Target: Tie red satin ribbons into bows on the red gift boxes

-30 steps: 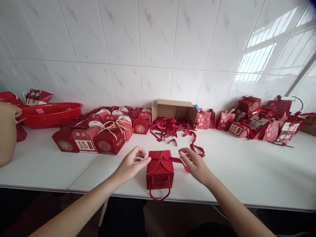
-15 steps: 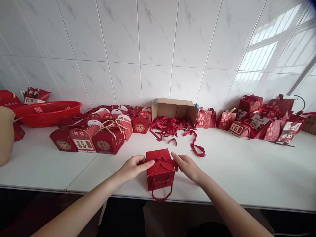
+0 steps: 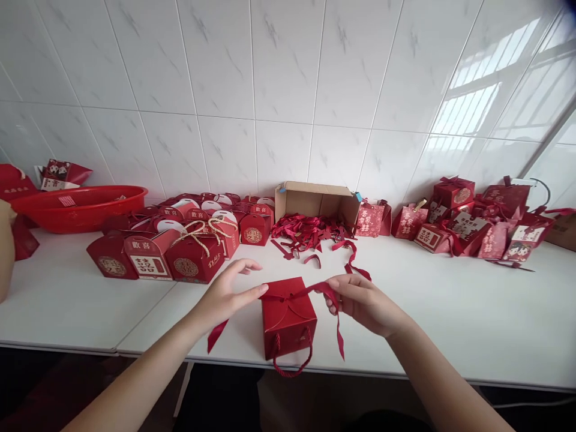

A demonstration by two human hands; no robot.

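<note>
In the head view, a small red gift box (image 3: 288, 318) stands near the table's front edge, with a twisted red cord handle (image 3: 292, 371) drooping over its front. A dark red ribbon (image 3: 332, 295) crosses the knot on the box's folded top. My right hand (image 3: 366, 303) pinches the ribbon's right side, and its tail hangs below the fingers. Beside the box's upper left corner is my left hand (image 3: 229, 294), fingers spread and thumb tip at the corner. The ribbon's left tail (image 3: 217, 336) shows below that hand; its course behind the hand is hidden.
Several red gift boxes (image 3: 189, 264) stand at left, near a red plastic basin (image 3: 85, 210). Behind, a cardboard box (image 3: 319, 193) lies open with loose ribbons (image 3: 301, 231) spilling out. More gift boxes (image 3: 490, 228) are piled at right. Part of another person's arm (image 3: 5, 252) shows at far left.
My right hand has pulled the ribbon's right side outward and up from the box. My left hand has opened its fingers and shifted left. The ribbon's left tail has come into sight.
</note>
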